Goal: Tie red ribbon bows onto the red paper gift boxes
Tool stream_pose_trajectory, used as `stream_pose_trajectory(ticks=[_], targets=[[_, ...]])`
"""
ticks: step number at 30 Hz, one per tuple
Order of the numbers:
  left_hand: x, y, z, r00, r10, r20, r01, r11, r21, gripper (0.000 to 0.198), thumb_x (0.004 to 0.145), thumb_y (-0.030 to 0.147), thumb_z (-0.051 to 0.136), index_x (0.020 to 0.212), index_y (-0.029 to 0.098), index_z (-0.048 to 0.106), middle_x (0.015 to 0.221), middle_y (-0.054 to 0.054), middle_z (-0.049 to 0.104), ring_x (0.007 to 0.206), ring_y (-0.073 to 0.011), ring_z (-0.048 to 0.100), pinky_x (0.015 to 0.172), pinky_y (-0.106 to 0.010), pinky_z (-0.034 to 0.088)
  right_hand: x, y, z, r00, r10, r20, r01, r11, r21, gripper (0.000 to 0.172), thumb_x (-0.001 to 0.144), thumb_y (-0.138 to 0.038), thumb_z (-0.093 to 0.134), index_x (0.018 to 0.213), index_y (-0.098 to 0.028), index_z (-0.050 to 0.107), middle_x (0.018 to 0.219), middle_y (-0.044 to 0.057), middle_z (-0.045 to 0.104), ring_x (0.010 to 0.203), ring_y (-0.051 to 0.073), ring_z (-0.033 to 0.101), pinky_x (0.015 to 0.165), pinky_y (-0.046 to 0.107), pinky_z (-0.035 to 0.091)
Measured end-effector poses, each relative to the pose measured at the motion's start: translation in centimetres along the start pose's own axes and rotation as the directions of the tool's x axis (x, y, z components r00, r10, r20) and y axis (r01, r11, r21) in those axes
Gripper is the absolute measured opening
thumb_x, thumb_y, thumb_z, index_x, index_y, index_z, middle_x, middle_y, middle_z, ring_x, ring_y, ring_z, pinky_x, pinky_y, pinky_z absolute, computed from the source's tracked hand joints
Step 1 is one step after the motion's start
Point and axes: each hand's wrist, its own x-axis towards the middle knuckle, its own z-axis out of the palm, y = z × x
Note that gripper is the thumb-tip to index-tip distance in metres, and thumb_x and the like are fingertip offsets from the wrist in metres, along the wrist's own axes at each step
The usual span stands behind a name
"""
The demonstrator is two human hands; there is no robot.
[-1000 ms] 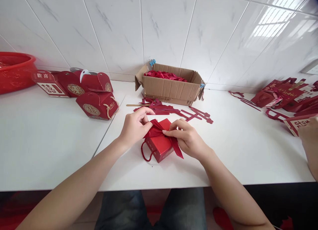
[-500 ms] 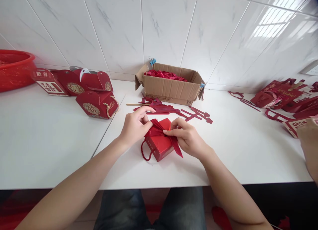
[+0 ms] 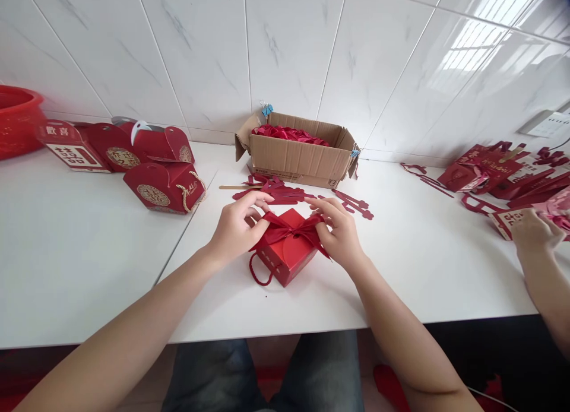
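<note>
A small red gift box sits on the white table in front of me, its corner turned toward me. Across its top lies a dark red ribbon tied in a bow. My left hand pinches the bow's left loop between thumb and fingers. On the other side, my right hand holds the right loop the same way. A twisted red cord handle hangs from the box's left side onto the table.
Behind the box stands a cardboard carton of red ribbon, with loose red strips before it. Several red boxes stand left, near a red basin. At right, another person's hand is among more red boxes.
My right hand has left the knot and now grips the right loop; the bow is spread to both sides. The view has shifted slightly right.
</note>
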Motion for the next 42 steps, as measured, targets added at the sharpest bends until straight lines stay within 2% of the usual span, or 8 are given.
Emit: stream_pose_trajectory(ticks=[6, 12, 18, 29, 33, 37, 39, 42], targets=[[-0.5, 0.0, 1.0, 0.996, -0.071, 0.061, 0.074, 0.996, -0.051, 0.019, 0.083, 0.022, 0.055, 0.101, 0.020, 0.061, 0.098, -0.007, 0.067, 0.092, -0.0185, 0.066, 0.063, -0.023, 0.053, 0.3, 0.1, 0.1, 0.978, 0.206, 0.039, -0.209, 0.967, 0.143, 0.044, 0.074, -0.006, 0.042, 0.107, -0.021, 0.066, 0.096, 0.006, 0.066, 0.090, 0.017, 0.063, 0.070, 0.029, 0.053], [-0.4, 0.8, 0.9, 0.980, -0.135, 0.148, 0.168, 0.956, -0.240, 0.018, 0.079, 0.019, 0.055, 0.095, 0.018, 0.062, 0.102, -0.007, 0.068, 0.097, -0.0187, 0.066, 0.077, -0.027, 0.055, 0.8, -0.3, -1.3, 0.881, 0.343, 0.326, -0.453, 0.809, 0.374, 0.033, 0.077, -0.014, 0.051, 0.106, -0.020, 0.065, 0.111, 0.008, 0.065, 0.091, 0.016, 0.064, 0.070, 0.028, 0.055], [-0.4, 0.8, 0.8, 0.963, -0.103, 0.250, 0.195, 0.905, -0.379, 0.028, 0.076, 0.020, 0.059, 0.104, 0.018, 0.058, 0.108, -0.009, 0.066, 0.094, -0.0209, 0.066, 0.075, -0.031, 0.054, 1.1, 1.2, -2.8, 0.817, 0.234, 0.528, -0.517, 0.703, 0.488, 0.031, 0.079, -0.018, 0.060, 0.109, -0.021, 0.064, 0.120, 0.007, 0.062, 0.096, 0.016, 0.064, 0.078, 0.030, 0.055], [0.1, -0.6, 1.0, 0.931, -0.231, 0.282, 0.361, 0.699, -0.617, 0.032, 0.081, 0.034, 0.051, 0.109, 0.017, 0.053, 0.100, -0.008, 0.069, 0.092, -0.0228, 0.062, 0.082, -0.035, 0.044, 1.2, 6.3, -4.9, 0.631, -0.192, 0.751, -0.490, 0.652, 0.579, 0.107, 0.061, -0.019, 0.081, 0.147, -0.043, 0.022, 0.156, 0.002, 0.024, 0.144, 0.024, 0.023, 0.114, 0.045, 0.026], [0.9, -1.7, 1.6, 0.888, -0.414, 0.200, 0.426, 0.578, -0.696, 0.030, 0.083, 0.040, 0.047, 0.098, 0.016, 0.055, 0.086, -0.007, 0.068, 0.089, -0.0231, 0.063, 0.075, -0.032, 0.046, 0.9, 6.6, -3.1, 0.572, -0.171, 0.802, -0.560, 0.633, 0.535, 0.122, 0.059, -0.023, 0.085, 0.150, -0.042, 0.006, 0.159, 0.007, 0.014, 0.137, 0.026, 0.036, 0.108, 0.043, 0.034], [1.4, -3.1, 2.2, 0.797, -0.575, 0.187, 0.516, 0.487, -0.704, 0.027, 0.084, 0.041, 0.047, 0.090, 0.016, 0.055, 0.078, -0.005, 0.065, 0.077, -0.0203, 0.065, 0.067, -0.029, 0.046, 0.7, 6.2, -1.8, 0.519, -0.137, 0.843, -0.598, 0.647, 0.473, 0.127, 0.056, -0.027, 0.087, 0.152, -0.035, 0.004, 0.149, 0.012, 0.039, 0.114, 0.023, 0.057, 0.090, 0.035, 0.049], [1.4, -3.5, 2.3, 0.771, -0.611, 0.178, 0.539, 0.478, -0.693, 0.025, 0.083, 0.040, 0.050, 0.090, 0.016, 0.054, 0.076, -0.004, 0.064, 0.074, -0.0195, 0.065, 0.065, -0.028, 0.046, 0.9, 6.4, -2.3, 0.565, -0.089, 0.820, -0.582, 0.661, 0.473, 0.119, 0.051, -0.028, 0.089, 0.150, -0.030, 0.022, 0.138, 0.012, 0.051, 0.111, 0.025, 0.058, 0.089, 0.035, 0.049], [1.3, -3.7, 2.4, 0.780, -0.613, 0.125, 0.513, 0.513, -0.688, 0.025, 0.081, 0.041, 0.053, 0.091, 0.017, 0.054, 0.078, -0.004, 0.065, 0.074, -0.0201, 0.066, 0.063, -0.029, 0.047, 1.3, 7.5, -4.4, 0.791, 0.022, 0.612, -0.474, 0.654, 0.590, 0.098, 0.046, -0.036, 0.089, 0.135, -0.024, 0.050, 0.125, 0.010, 0.061, 0.113, 0.030, 0.058, 0.093, 0.039, 0.048]])
